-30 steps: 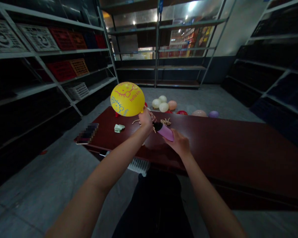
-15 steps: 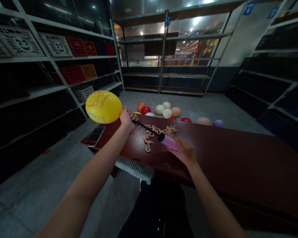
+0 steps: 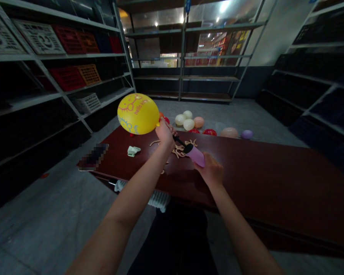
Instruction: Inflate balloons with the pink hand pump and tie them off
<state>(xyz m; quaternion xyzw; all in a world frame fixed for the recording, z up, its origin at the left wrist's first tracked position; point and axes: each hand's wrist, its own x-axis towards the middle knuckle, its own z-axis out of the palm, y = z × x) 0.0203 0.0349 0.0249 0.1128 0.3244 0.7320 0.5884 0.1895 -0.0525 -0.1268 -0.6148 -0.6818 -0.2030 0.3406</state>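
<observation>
My feed was dim, lit mainly by ceiling lamps far back. The shelves at left and right bowed with lens distortion, their lower bays lost in black. The tabletop showed a faint sheen.

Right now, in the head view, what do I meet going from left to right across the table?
Blurred flat object, yellow balloon, left hand, pink pump, right hand.
</observation>
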